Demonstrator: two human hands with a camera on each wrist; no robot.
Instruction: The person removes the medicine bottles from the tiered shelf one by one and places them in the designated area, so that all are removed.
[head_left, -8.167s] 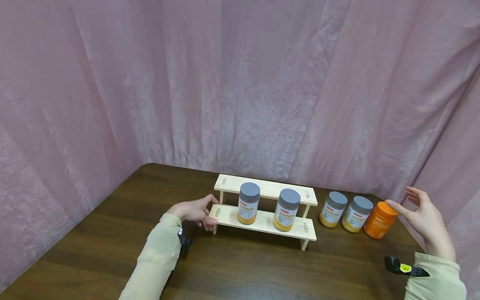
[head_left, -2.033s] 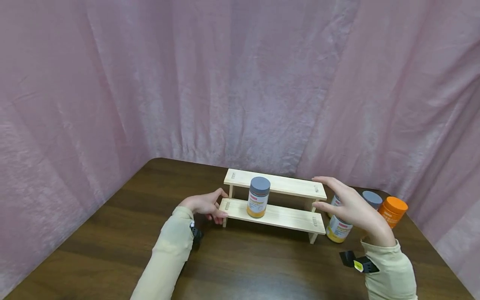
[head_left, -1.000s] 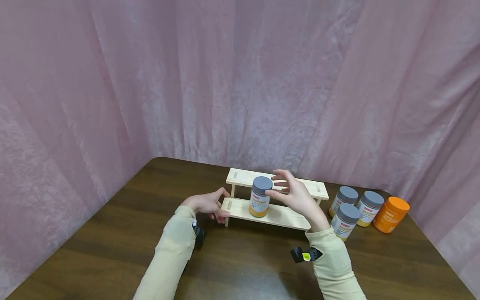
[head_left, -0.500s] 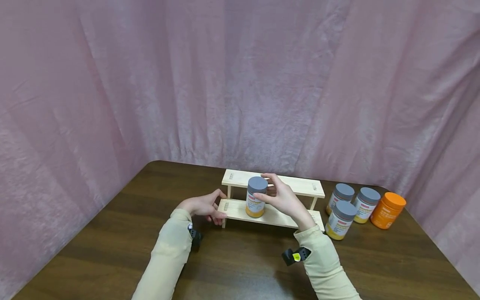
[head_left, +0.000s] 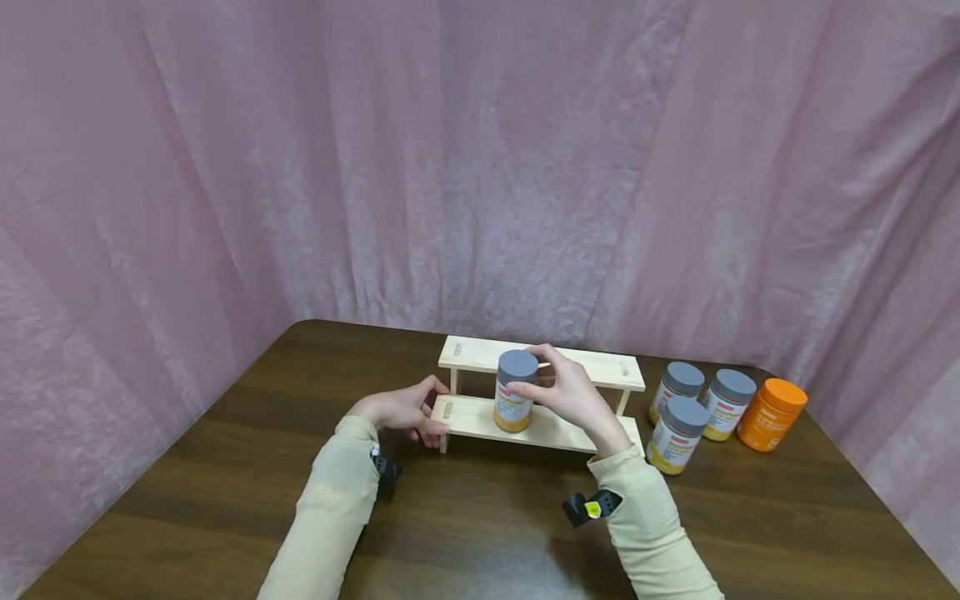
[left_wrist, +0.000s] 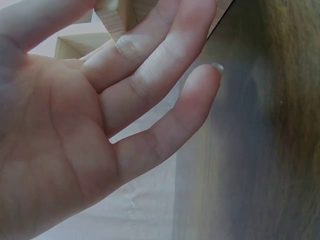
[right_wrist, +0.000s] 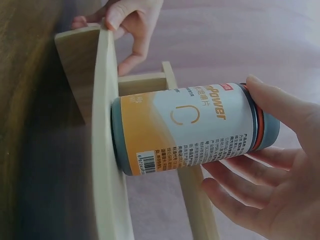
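A two-tier wooden display shelf stands on the table. My left hand holds the left end of its lower board, thumb on the board's edge. In the left wrist view the palm and spread fingers fill much of the picture. On the lower board stands a supplement jar with a grey lid and a white and yellow label. My right hand grips this jar near its lid, thumb in front and fingers behind. Up close in the right wrist view, the jar has its base against the board.
Right of the shelf, several jars stand on the brown table: a front grey-lidded jar, two more grey-lidded ones behind, including one jar beside an orange jar. A pink curtain hangs behind the table.
Earlier two jars stood on the lower board; the right one now stands on the table by the others. My right hand has moved left and taken hold of the remaining jar. My left hand stays.
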